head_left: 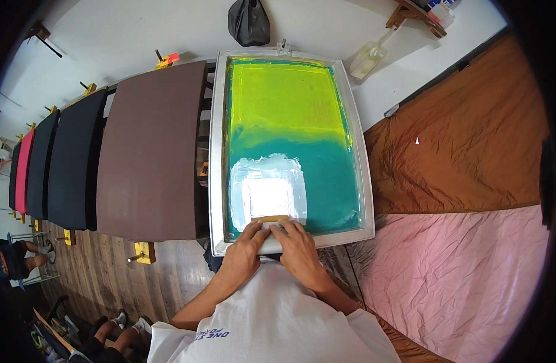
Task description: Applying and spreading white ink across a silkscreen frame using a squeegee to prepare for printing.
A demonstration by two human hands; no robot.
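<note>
A screen-printing frame (367, 181) with a pale metal rim lies in front of me, its mesh yellow-green at the far part and teal at the near part. White ink (238, 187) is spread over the near left of the mesh, around a bright white square. At the near edge of that patch, a squeegee (270, 219) shows a thin brownish strip. My left hand (246, 247) and my right hand (296, 247) are side by side, closed over the squeegee with fingertips forward. Most of the squeegee is hidden under them.
Left of the frame stands a row of fabric-covered boards, the nearest a brown one (151, 151). Brown cloth (459, 139) and pink cloth (453, 272) spread on the right. A black bag (249, 23) hangs beyond the frame. People's legs (111, 339) show at lower left.
</note>
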